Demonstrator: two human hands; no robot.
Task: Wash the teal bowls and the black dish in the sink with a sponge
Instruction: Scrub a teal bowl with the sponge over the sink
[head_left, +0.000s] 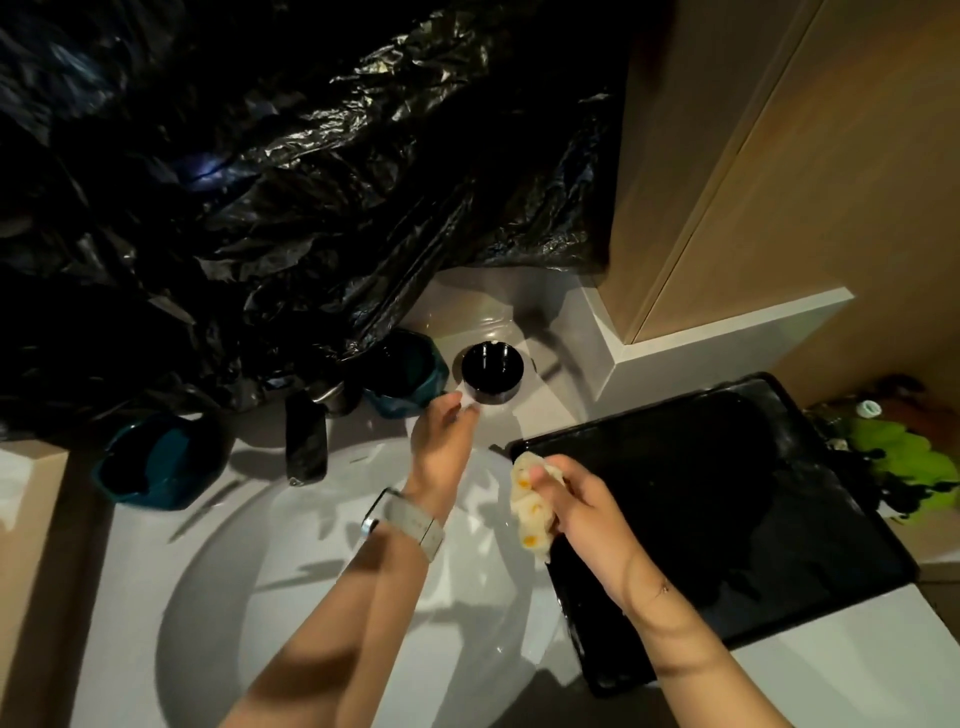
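The left hand (441, 441) is reaching, fingers straight and holding nothing, toward the black dish (492, 370), which is sitting on the table at the far rim of the sink (291, 571); the fingertips are just beside it, not visibly touching. The right hand (571, 499) is gripping a soft, crumpled sponge (530, 504) over the near-left corner of a black tray (727, 493). One teal bowl (410, 371) is standing just left of the dish, another (156, 462) further left and nearer. The dish is looking glossy and rigid (probably glass or ceramic, so breakable and slick once wet); pinching its wall from above, thumb inside the rim, is likely the safest hold
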